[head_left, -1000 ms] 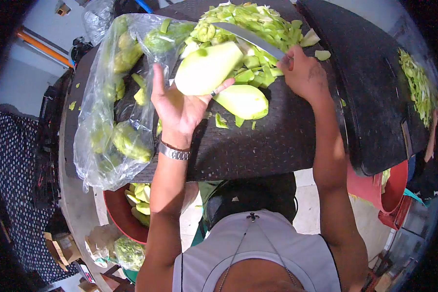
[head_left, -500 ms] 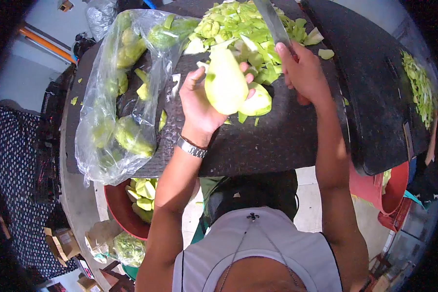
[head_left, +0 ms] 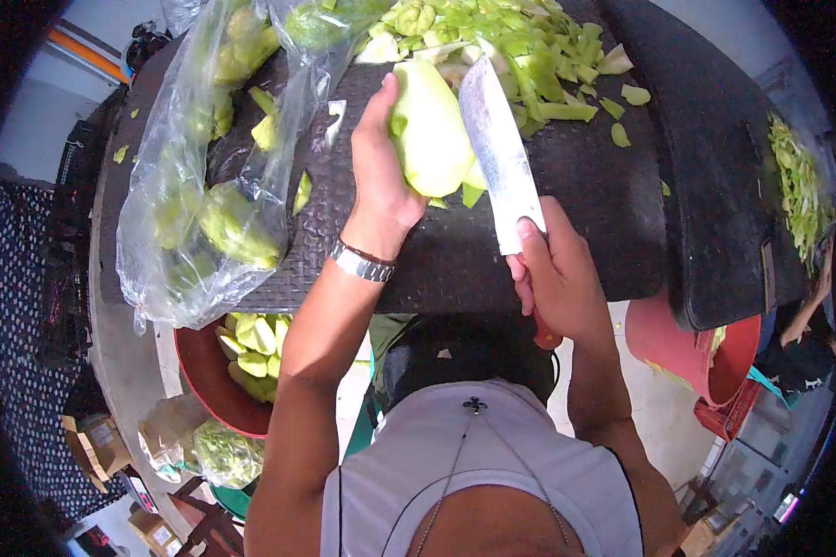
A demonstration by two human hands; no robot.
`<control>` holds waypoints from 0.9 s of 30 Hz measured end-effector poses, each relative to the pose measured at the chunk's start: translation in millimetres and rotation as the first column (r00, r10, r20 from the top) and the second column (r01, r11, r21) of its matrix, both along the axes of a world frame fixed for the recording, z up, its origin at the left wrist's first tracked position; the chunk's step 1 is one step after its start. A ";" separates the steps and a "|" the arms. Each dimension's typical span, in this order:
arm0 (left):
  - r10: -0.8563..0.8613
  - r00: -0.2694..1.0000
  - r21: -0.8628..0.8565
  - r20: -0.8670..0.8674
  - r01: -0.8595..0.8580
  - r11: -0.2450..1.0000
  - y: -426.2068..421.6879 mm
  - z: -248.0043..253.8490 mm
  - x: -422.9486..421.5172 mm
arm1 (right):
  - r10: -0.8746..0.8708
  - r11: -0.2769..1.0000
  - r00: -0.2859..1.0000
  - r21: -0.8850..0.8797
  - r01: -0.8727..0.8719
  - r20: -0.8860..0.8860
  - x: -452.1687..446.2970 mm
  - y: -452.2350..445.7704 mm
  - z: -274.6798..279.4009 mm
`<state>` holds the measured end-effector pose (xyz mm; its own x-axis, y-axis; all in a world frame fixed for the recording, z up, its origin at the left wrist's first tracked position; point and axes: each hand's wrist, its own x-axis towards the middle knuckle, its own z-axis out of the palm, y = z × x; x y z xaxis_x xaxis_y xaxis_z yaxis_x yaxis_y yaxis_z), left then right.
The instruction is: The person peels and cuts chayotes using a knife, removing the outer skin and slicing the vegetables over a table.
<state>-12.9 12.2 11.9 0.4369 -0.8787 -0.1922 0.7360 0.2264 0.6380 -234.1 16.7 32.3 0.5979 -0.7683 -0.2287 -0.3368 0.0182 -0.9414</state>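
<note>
My left hand (head_left: pixel 381 176) is wrapped around a pale, peeled chayote (head_left: pixel 429 130) above the dark table. My right hand (head_left: pixel 559 274) grips the red handle of a broad kitchen knife (head_left: pixel 500 144). Its blade points up and away, close beside the chayote's right side; whether the edge touches it I cannot tell. Behind the blade lies a heap of green peelings (head_left: pixel 539 56). A clear plastic bag (head_left: pixel 144 241) with several whole green chayotes (head_left: pixel 237 223) lies left of my left hand.
Cut pale pieces fill a red tub (head_left: pixel 218 395) below the table's front edge. A reddish bucket (head_left: pixel 664 339) stands at the right. On the dark board (head_left: pixel 715 213) lie more peelings (head_left: pixel 794 176). Another person's arm (head_left: pixel 813 302) shows at the far right.
My right hand has come down and nearer me, bringing the knife from above the peelings to the chayote's right side. My left hand still holds the chayote, now turned slightly.
</note>
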 end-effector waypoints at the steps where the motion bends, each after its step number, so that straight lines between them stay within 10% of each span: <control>1: 0.016 1.000 0.007 0.022 -0.017 1.000 0.4 2.0 -1.2 | 0.000 1.000 1.000 0.016 0.000 0.001 -0.7 0.2 -0.1; 27: -0.194 0.979 -0.047 -0.056 0.191 0.980 7.1 3.5 -31.7 | -0.049 0.989 0.990 0.145 0.029 0.134 23.8 -4.0 -16.0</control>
